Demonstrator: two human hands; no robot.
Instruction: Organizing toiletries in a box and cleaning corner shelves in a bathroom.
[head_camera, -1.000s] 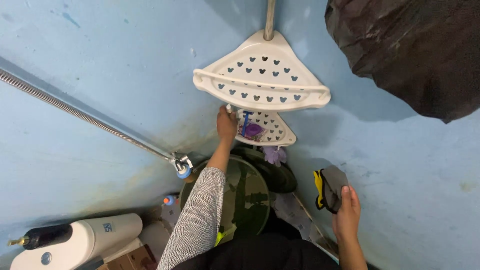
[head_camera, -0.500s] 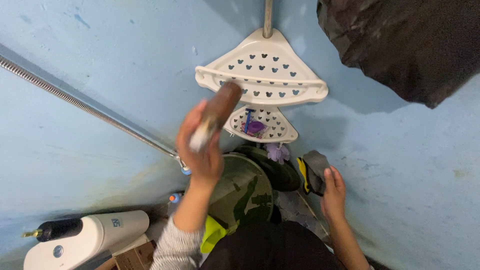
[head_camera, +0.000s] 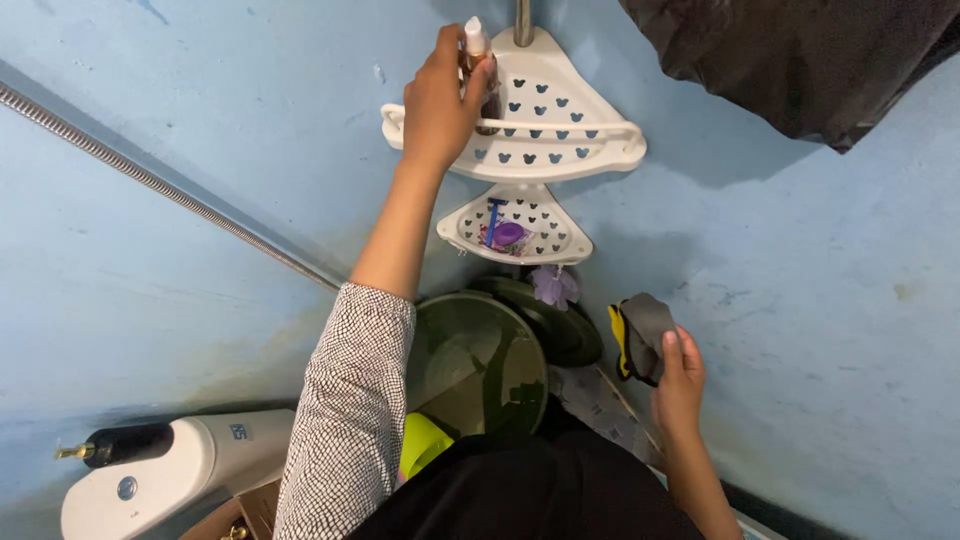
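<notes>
Handling notes for the brown bottle (head_camera: 484, 95), with all positions referred to the upper corner shelf (head_camera: 600, 150).

Left hand (head_camera: 440, 105): closed around the body of the bottle, fingers wrapped on the near side, thumb on the far side by the neck. The bottle stands upright or nearly so over the left part of the shelf, behind its front rail. Its white cap (head_camera: 474, 37) projects above the fingers. Whether the base already rests on the perforated floor cannot be told; the hand hides it.

Right hand (head_camera: 680, 385): well below and to the right of the shelf, fingers curled over a grey and yellow cloth (head_camera: 640, 335) held against the blue wall (head_camera: 800, 300). The two hands are well apart.

Judged properties of the bottle:
- Small and narrow; probably light enough for a one-hand grip.
- Rigid wall, likely plastic or glass. Treat as breakable if dropped.
- Smooth surface; likely slippery in a wet room.
- Best hold: around the mid-body, as now. The cap is a poor grip point, since it may turn or pull off.

Below the shelf, a smaller lower shelf (head_camera: 560, 245) carries a blue razor (head_camera: 492, 220) and a purple item (head_camera: 510, 235). Further below stands a dark green bucket (head_camera: 470, 360).
</notes>
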